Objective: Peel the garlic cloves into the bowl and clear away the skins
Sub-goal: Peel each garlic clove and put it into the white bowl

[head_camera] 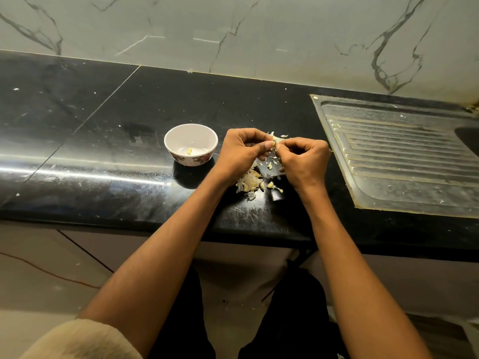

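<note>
A garlic clove [275, 140], pale and papery, sits just right of the bowl [191, 144], pinched between both hands above the desk [103, 141]. The left hand [242, 151] has its grip clamped on the clove with thumb and curled fingers; the right hand [304, 158] pinches it from the other side, apparently tearing skin away. The bowl is round, glossy white with a floral band, and holds one small yellowish peeled clove [190, 151], so the task looks barely begun. Right of the bowl and nearer the person lies a heap of flaky skins [248, 183] with a few cloves, still to be cleared. The desk is dark polished stone, scratched and speckled.
</note>
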Demonstrator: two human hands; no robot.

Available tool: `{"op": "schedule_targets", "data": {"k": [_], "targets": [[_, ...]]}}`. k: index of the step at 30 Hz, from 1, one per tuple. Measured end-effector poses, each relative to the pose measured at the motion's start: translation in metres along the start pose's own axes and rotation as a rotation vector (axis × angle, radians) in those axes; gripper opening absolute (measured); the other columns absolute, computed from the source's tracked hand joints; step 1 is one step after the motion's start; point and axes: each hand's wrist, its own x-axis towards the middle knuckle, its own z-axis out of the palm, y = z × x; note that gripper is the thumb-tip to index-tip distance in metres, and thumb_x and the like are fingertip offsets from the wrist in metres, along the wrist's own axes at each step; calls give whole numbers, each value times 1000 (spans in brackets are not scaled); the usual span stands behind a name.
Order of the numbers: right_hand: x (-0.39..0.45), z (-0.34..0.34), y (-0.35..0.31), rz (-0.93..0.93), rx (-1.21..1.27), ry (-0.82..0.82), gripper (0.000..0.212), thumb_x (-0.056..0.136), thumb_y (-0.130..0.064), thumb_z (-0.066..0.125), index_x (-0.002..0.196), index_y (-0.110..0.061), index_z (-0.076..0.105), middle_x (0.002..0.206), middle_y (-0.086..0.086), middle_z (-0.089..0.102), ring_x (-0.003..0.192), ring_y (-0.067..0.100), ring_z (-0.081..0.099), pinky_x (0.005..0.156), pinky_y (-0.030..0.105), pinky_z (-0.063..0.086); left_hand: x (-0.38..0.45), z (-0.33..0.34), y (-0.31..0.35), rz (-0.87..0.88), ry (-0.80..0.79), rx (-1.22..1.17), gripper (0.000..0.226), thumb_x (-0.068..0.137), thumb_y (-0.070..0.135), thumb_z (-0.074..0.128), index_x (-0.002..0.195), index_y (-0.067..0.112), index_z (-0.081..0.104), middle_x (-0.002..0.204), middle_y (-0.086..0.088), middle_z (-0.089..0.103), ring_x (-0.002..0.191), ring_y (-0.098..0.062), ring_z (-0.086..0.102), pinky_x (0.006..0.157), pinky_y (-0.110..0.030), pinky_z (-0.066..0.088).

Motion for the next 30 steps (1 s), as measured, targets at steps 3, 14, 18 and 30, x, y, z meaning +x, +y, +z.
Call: {"op": "schedule_targets", "data": {"k": [3,14,18,30], "targets": [[3,0,3,64,17,0,22,83,-13,71,67,-27,76,63,-1,72,58,23,69,55,50,59,0,-1,-1,5,6,11,8,91,-4,71,98,-4,75,79,-9,74,67,-13,67,68,-27,58],[2,0,6,-20,-119,5,9,78,-11,81,76,-19,77,70,-9,72,62,7,68,59,20,54,1,-1,-3,24,33,40,13,92,-9,67,99,-2,75,85,-18,75,74,-16,69,71,-27,59],[1,0,4,-31,-54,-2,7,82,-10,80,85,-17,81,78,-7,75,71,9,71,64,20,57,2,-2,-4,20,44,47,14,90,-7,69,97,2,77,87,-17,75,75,-17,70,72,-29,59],[-2,2,2,-134,-111,-40,11,82,-10,79,91,-13,83,78,-12,73,68,5,72,63,18,58,-2,-1,-1,11,81,10,14,84,-8,77,88,5,77,78,-9,76,71,-18,72,71,-27,60]]}}
